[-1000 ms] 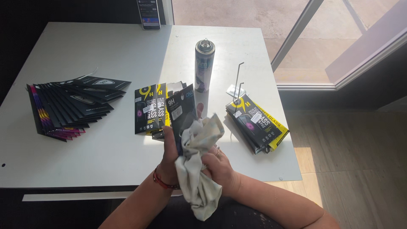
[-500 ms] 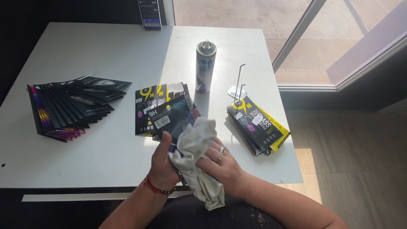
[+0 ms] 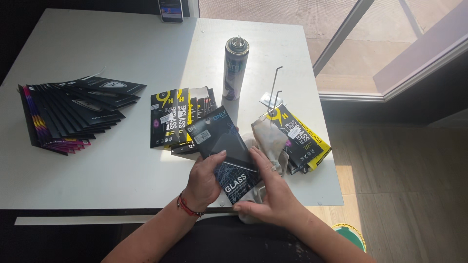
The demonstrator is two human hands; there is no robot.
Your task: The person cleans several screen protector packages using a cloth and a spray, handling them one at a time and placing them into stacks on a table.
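Observation:
My left hand (image 3: 204, 179) holds a flat black package (image 3: 222, 148) by its lower left edge, face up over the table's front edge. My right hand (image 3: 270, 195) grips a crumpled beige cloth (image 3: 269, 141) and lies against the package's right side. The cloth bunches up beyond my right fingers and also shows under my right palm. A red string bracelet circles my left wrist.
On the white table (image 3: 97, 44) are a fanned stack of black packages (image 3: 73, 109) at left, a row of black-and-yellow packages (image 3: 170, 119), another pile of these (image 3: 302, 139) at right, a spray can (image 3: 235, 68), a metal hook (image 3: 277, 85) and a phone (image 3: 170, 9).
The cloth covered the package a second ago. Now the package lies flat and uncovered, and the cloth has shifted to its right side under my right hand.

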